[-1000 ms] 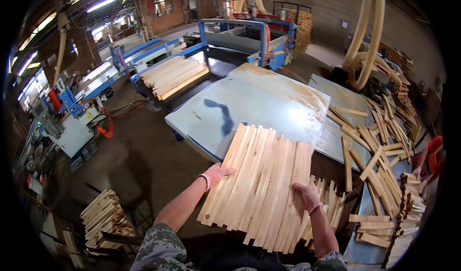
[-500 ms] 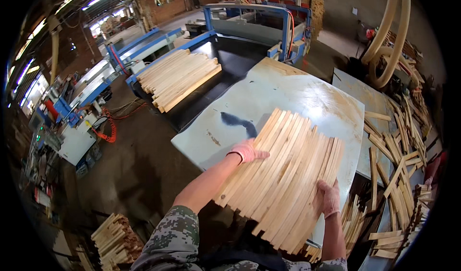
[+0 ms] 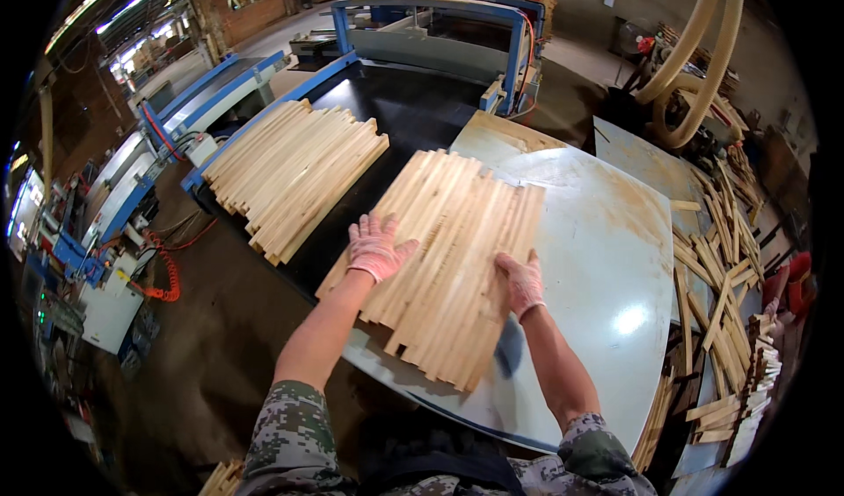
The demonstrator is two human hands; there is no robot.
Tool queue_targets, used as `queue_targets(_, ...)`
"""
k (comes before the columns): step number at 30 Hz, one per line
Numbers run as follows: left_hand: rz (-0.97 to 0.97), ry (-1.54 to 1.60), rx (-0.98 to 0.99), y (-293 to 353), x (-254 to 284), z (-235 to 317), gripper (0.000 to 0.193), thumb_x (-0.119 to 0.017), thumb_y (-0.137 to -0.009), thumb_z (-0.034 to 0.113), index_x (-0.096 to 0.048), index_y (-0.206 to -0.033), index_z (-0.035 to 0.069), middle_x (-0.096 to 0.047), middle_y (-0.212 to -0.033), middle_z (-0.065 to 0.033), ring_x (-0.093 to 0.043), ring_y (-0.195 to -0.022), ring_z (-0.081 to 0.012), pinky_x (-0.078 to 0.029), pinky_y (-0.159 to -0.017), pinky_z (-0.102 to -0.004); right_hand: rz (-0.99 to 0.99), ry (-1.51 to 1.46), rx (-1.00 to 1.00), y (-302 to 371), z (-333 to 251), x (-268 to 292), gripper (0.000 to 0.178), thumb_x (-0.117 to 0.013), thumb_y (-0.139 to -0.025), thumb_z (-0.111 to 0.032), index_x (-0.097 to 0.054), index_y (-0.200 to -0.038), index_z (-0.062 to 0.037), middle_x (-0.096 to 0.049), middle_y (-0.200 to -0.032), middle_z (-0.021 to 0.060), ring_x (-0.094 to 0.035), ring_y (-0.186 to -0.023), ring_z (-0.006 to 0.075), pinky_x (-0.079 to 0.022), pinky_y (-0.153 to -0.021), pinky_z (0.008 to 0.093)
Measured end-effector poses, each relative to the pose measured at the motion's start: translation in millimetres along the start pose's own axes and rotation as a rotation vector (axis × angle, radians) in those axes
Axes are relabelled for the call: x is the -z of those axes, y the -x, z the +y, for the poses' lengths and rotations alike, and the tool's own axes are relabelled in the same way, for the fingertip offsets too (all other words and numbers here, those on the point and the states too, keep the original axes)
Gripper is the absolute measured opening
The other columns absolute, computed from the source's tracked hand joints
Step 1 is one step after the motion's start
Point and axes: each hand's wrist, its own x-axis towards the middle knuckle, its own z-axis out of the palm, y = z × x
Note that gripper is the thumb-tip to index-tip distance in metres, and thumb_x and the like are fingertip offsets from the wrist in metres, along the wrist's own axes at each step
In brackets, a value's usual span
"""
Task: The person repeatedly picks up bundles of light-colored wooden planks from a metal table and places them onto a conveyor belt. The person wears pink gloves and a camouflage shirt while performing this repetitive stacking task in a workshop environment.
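A panel of pale wooden strips (image 3: 448, 267), laid side by side with uneven ends, lies tilted across the pale sheet-topped table and the edge of a black conveyor bed. My left hand (image 3: 378, 248), in a pinkish-white glove, rests flat on the panel's left part with its fingers spread. On the right edge, my gloved right hand (image 3: 522, 281) holds the panel, thumb on top and fingers along the side. Just left of it, a second batch of similar strips (image 3: 299, 171) lies on the black bed (image 3: 396, 96).
The pale table (image 3: 598, 258) extends to the right. A blue-framed machine gantry (image 3: 431, 39) spans the bed's far end. Loose wooden strips (image 3: 725, 276) are heaped at the right, below thick hoses (image 3: 703, 65). Another machine with a red coiled hose (image 3: 167, 276) stands at the left.
Both hands have moved the panel forward and left, off the table's middle toward the black bed. My left hand has gone from the panel's edge to flat on top. The view has shifted.
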Motion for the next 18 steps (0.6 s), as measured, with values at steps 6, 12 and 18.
queue_targets(6, -0.003, 0.008, -0.024, -63.6, 12.9, -106.6, 0.106, -0.048, -0.098, 0.081, -0.025, -0.174, 0.012, -0.015, -0.181, -0.024, -0.01, -0.168, -0.0423, -0.001, -0.135, -0.0571, 0.096, 0.269, 0.005, -19.6, 31.3, -123.5, 0.084, -0.087, -0.086, -0.015, -0.044, -0.155, 0.0059, -0.072, -0.125, 0.0197, -0.073, -0.105, 0.0276, -0.06, -0.091, 0.0404)
queue_targets(12, -0.055, 0.003, -0.114, -74.0, 29.1, -119.5, 0.107, -0.045, -0.097, 0.084, -0.027, -0.174, 0.013, -0.016, -0.181, -0.023, -0.012, -0.168, -0.0399, 0.001, -0.134, -0.0601, 0.268, 1.008, 0.013, -18.0, 20.4, -146.2, 0.086, -0.082, -0.091, -0.045, -0.048, -0.156, 0.0001, -0.061, -0.149, 0.0232, -0.065, -0.129, 0.0358, -0.055, -0.106, 0.046)
queue_targets(18, 0.102, 0.073, -0.618, -87.9, -12.0, -123.9, 0.052, -0.053, -0.106, 0.036, -0.059, -0.156, 0.021, -0.046, -0.171, -0.0121, -0.039, -0.158, -0.0381, -0.016, -0.133, -0.0617, 0.368, 1.586, 0.363, -4.7, 20.4, -201.8, 0.094, -0.074, -0.092, -0.055, -0.041, -0.165, -0.007, -0.045, -0.164, 0.0239, -0.038, -0.157, 0.0395, -0.032, -0.129, 0.0485)
